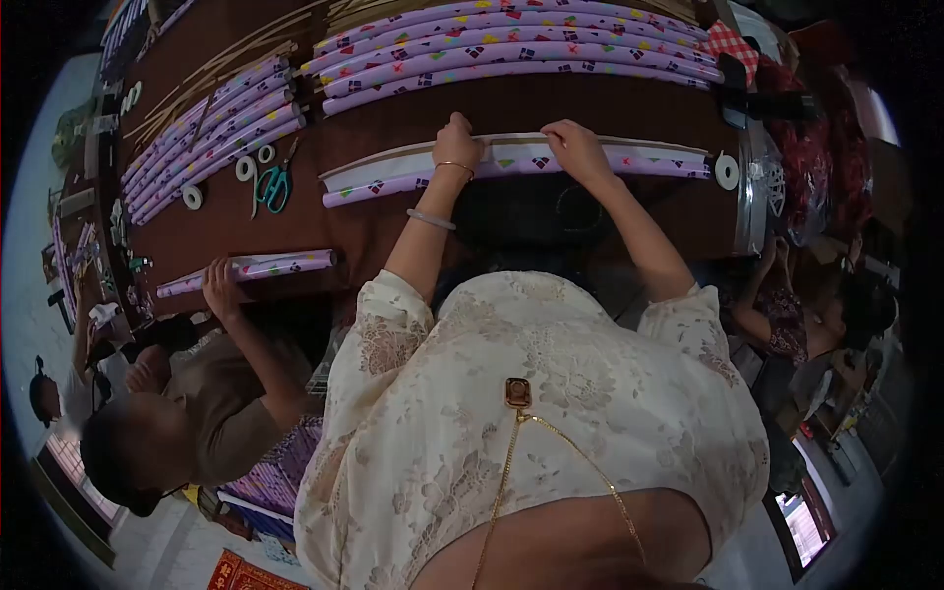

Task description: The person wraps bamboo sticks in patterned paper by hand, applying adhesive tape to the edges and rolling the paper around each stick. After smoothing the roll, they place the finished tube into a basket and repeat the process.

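On the brown table in front of me lies a partly rolled sheet of lilac patterned wrapping paper, its white inner side and a brown strip showing along the far edge. My left hand, with bracelets on its wrist, is closed at that far edge, left of the middle. Farther right, my right hand pinches the same edge between thumb and fingers. Past the paper's right end stands a white tape roll. Fine detail of what lies under the fingertips is hidden.
Finished lilac rolls lie along the back, with another bundle at left. Teal scissors and a tape roll lie left of my paper. At lower left a co-worker's hand rests on another roll.
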A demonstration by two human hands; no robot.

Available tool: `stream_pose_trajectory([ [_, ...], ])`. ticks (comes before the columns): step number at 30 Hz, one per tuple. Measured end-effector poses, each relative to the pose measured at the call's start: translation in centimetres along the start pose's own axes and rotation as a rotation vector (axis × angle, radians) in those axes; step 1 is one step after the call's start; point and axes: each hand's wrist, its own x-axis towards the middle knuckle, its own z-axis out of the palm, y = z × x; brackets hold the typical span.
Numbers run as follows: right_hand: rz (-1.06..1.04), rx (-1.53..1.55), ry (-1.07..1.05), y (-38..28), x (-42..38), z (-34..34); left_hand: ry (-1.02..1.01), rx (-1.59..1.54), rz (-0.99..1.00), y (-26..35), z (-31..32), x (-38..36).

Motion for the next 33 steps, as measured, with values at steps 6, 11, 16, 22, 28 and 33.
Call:
stream_pose_trajectory([
  [6,0.012,0.169,-0.043,-1.2,0.4,1.5,0.012,0.019,-0.037,0.6,-0.1,-0.3],
  [11,0.003,0.041,-0.015,-0.9,0.0,-0.2,-0.038,0.032,-0.004,0.3,-0.1,-0.2],
  [16,-0.199,-0.077,-0.213,-3.0,-1.3,0.5,-0.012,0.003,-0.020,0.7,-0.2,-0.6],
  [22,-0.197,-0.100,-0.294,-2.5,-1.5,0.6,0.014,0.029,-0.033,0.3,0.6,-0.4],
  [28,-0.169,-0.193,-0.343,-3.2,-1.2,0.4,-0.042,0.191,0.034,1.4,-0.3,-0.7],
  [33,-0.200,-0.218,-0.337,-2.3,-0.8,1.1,-0.074,0.312,0.173,1.7,-1.0,-0.9],
])
